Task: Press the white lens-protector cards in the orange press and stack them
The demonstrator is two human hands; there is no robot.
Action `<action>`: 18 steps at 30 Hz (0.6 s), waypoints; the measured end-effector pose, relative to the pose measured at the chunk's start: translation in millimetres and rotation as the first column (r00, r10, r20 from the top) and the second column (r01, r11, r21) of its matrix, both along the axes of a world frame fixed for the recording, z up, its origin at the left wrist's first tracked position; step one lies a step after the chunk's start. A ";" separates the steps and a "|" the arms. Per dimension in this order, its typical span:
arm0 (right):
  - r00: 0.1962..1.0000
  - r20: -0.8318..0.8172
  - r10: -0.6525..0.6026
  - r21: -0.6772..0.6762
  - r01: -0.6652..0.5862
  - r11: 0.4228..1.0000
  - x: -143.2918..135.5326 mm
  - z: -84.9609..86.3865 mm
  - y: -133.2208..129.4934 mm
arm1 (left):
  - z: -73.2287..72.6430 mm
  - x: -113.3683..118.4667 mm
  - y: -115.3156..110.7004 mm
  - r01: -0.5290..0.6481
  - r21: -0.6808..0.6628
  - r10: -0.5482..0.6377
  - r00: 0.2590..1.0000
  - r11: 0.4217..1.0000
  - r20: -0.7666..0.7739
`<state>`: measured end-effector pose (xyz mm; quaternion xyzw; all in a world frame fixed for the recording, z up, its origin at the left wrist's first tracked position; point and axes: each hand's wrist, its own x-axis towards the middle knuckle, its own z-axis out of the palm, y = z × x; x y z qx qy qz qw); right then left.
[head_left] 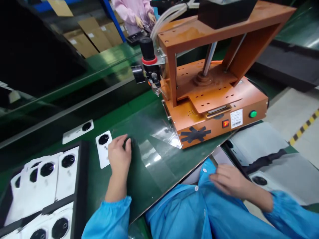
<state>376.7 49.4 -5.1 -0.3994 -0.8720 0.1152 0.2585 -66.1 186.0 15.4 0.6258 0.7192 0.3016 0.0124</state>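
My left hand (120, 154) rests over the green work surface with thumb and forefinger apart. It overlaps the right edge of a white phone back cover (103, 159) with a round black camera ring; whether its far fingers touch the cover is hidden. Behind lies a second phone back cover (72, 135), turned sideways. Over my lap is my right hand (230, 181), slightly blurred, its fingers loosely bent and nothing visible in them. It hovers near or touches the blue gown (184, 209).
An orange press machine (219, 124) stands on the bench (159, 176). At left, a black tray (81, 186) holds several white covers. Beside my right arm, another tray holds covers under translucent sheets (289, 176). A person in pink (127, 15) works across the bench.
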 end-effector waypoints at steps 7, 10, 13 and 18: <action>0.914 -0.171 0.368 0.203 -0.333 0.921 -181.1 68.4 87.6 | -21.9 -13.1 26.2 -0.104 -0.001 0.104 0.994 0.995 -0.019; 0.941 -0.236 0.242 0.184 -0.202 0.962 -235.7 63.8 131.8 | -18.5 -12.8 20.0 -0.085 0.016 0.085 0.996 0.996 -0.025; 0.966 -0.219 0.135 0.182 -0.095 0.979 -263.8 46.1 164.8 | -11.4 -8.2 7.1 -0.069 0.051 0.071 0.997 0.996 -0.030; 0.956 -0.248 0.158 0.260 -0.092 0.961 -263.8 24.6 180.3 | 0.3 7.9 -25.0 0.041 0.110 -0.035 0.998 0.993 -0.052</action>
